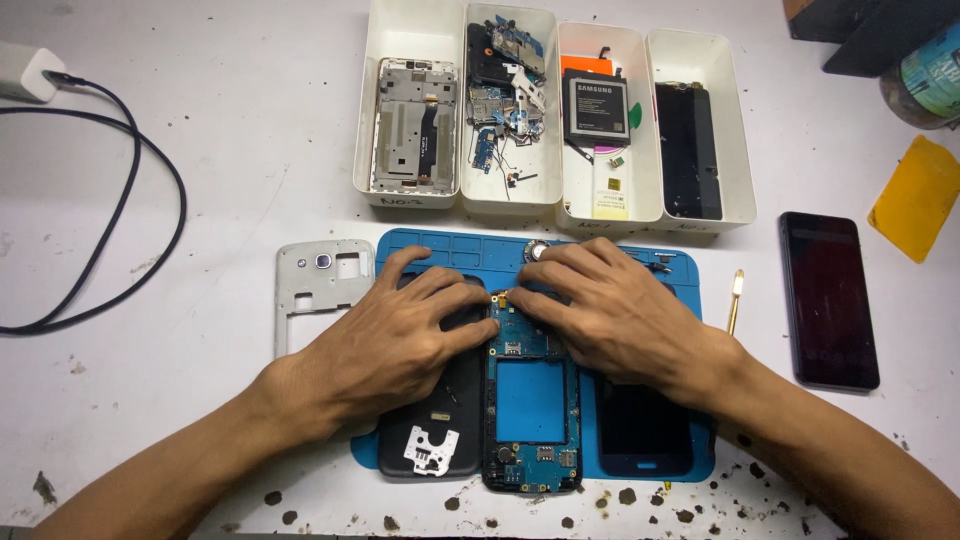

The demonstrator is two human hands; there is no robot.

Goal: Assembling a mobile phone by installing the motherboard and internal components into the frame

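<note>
Hands meet over the top end of an opened phone body with an exposed blue circuit board and black frame (pixel 531 400), which lies on a blue rubber repair mat (pixel 610 262) on the white worktop (pixel 200 250). The board's long axis runs away from the person, top end far, bottom end near the worktop edge. Left hand (pixel 400 335) rests palm-down, fingers spread, over a black plastic back cover (pixel 430 440) just left of the board, its fingertips touching the board's upper left corner. Right hand (pixel 610 310) comes in from the right, fingers curled narrow, tips pressing at the board's top edge; whether they pinch a small part, cannot tell. Both hands sit equally near that top edge. A dark screen panel (pixel 643 430) lies partly under the right wrist. A white-grey phone mid-frame (pixel 322 275) lies left of the mat, a black phone (pixel 830 300) well right, a thin gold-coloured tool (pixel 735 300) between. Four white plastic sorting trays (pixel 410 195) with parts stand beyond the mat.
</note>
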